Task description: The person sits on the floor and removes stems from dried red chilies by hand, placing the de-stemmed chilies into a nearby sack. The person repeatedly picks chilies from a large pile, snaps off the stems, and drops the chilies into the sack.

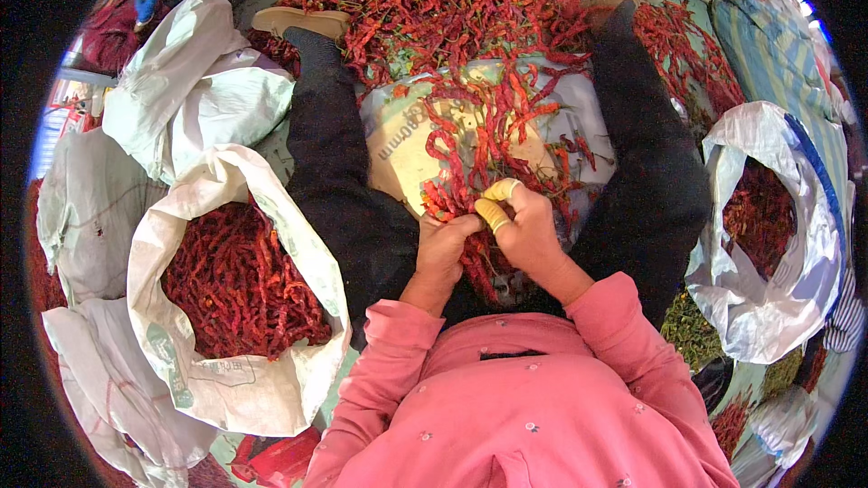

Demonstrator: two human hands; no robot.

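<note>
My left grip is clamped on a bunch of red chillies by a pale surface. My right grip, two yellow finger covers on, works beside it; cannot tell whether it pinches anything. Beyond: a chilli pile. Left of me: open white sack, chilli-filled; right: second open sack.

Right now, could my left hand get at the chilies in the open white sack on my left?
Probably yes: the white sack gapes open, its red chilies uncovered, though your left leg lies between it and your left hand, so you'd likely reach across.
</note>
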